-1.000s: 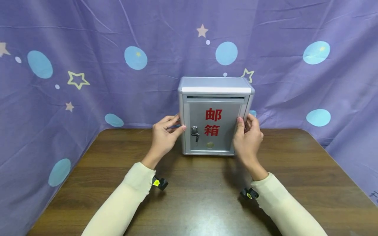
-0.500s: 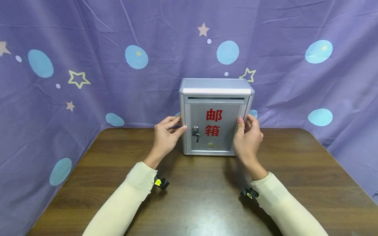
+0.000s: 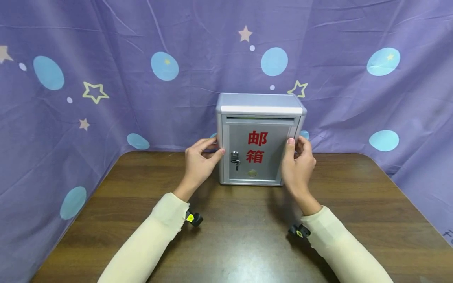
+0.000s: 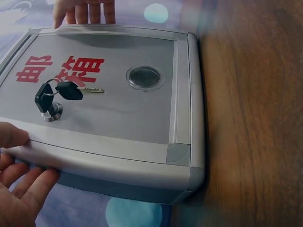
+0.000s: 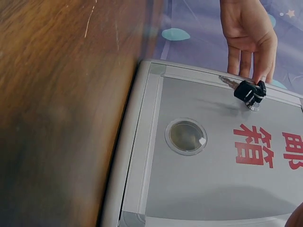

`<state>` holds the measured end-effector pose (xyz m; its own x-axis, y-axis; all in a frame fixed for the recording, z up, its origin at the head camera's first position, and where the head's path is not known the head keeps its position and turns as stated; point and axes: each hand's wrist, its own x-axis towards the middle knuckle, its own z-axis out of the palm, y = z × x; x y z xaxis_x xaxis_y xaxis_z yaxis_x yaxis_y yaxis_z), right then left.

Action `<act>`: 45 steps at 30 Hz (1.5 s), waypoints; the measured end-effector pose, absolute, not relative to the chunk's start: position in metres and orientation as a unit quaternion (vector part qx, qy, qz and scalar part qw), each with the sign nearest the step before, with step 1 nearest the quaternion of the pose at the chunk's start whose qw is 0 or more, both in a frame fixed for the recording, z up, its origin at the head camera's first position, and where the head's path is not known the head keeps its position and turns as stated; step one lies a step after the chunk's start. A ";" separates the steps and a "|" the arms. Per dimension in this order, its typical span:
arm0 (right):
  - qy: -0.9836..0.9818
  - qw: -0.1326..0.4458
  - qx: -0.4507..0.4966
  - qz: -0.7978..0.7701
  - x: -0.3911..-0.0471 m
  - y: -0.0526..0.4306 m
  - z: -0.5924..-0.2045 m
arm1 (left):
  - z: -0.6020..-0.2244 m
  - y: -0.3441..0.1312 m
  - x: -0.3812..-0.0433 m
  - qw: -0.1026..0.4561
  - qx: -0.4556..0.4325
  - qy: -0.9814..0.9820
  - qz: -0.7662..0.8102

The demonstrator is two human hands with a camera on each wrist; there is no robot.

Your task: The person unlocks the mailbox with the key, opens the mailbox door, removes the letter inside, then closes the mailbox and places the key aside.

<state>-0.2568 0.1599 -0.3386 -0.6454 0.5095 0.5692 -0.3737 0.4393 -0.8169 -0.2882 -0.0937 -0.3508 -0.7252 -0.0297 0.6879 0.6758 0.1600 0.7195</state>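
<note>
A silver metal mailbox [image 3: 272,171] with red characters on its door stands upright at the back of the table. My left hand [image 3: 198,167] holds its left side, thumb at the front edge and fingers along the side. On the opposite side, my right hand [image 3: 298,169] grips the box with the thumb on the front frame; its other fingers are partly hidden. A small bunch of keys [image 4: 70,91] hangs at the door lock [image 4: 53,113], one key sitting in it. Lower on the door is a round clear window [image 5: 185,136]. A narrow slot [image 3: 260,118] runs under the top.
The brown wooden table [image 3: 233,228] extends in front of the box and to both sides. Behind it hangs a purple curtain [image 3: 198,31] with blue dots and stars. Black wrist cameras [image 3: 194,218] sit below both cuffs, close to the tabletop.
Both hands keep their hold on the mailbox. The whole head view has shifted slightly, and the box appears a touch farther right; its door and keys look the same.
</note>
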 end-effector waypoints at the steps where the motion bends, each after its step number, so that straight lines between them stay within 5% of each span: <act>1: -0.739 0.418 -0.048 0.526 -0.257 0.160 -0.338 | -0.351 -0.094 -0.288 0.292 -0.228 -0.703 -0.607; 30: -0.718 0.446 -0.021 0.533 -0.250 0.162 -0.328 | -0.323 -0.088 -0.263 0.291 -0.202 -0.717 -0.601; 45: -0.729 0.498 0.102 0.458 -0.239 0.137 -0.340 | -0.324 -0.090 -0.264 0.288 -0.208 -0.717 -0.600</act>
<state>-0.2387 0.1366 -0.3396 -0.4830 0.3075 0.8199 -0.6042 0.5607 -0.5662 -0.2640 -0.0905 -0.3238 -0.7476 -0.0466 0.6625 0.6441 0.1925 0.7403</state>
